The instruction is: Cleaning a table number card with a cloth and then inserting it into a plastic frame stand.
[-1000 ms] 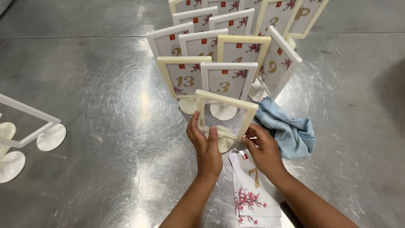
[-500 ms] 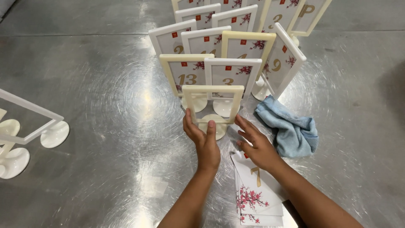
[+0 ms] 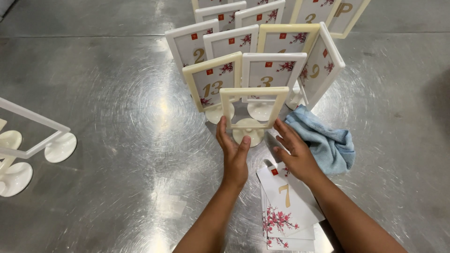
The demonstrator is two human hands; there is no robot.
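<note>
An empty cream frame stand (image 3: 253, 108) stands upright on its round base on the metal table (image 3: 117, 93). My left hand (image 3: 233, 152) touches the frame's lower left edge and base, fingers apart. To the right of the base hovers my right hand (image 3: 293, 152), fingers spread, holding nothing. Under my right wrist lies a stack of white cards (image 3: 288, 211) printed with pink blossoms and a gold numeral. Behind the empty frame stand several filled frame stands (image 3: 243, 61) in rows, each holding a numbered card.
A crumpled blue cloth (image 3: 328, 143) lies right of my right hand. At the far left edge stand empty white frame stands (image 3: 33, 140) with round bases. The table's surface is brushed, reflective metal.
The empty frame went from tilted in both hands to standing upright on the table. My right hand let go and drew back; my left hand slid down to its lower edge.
</note>
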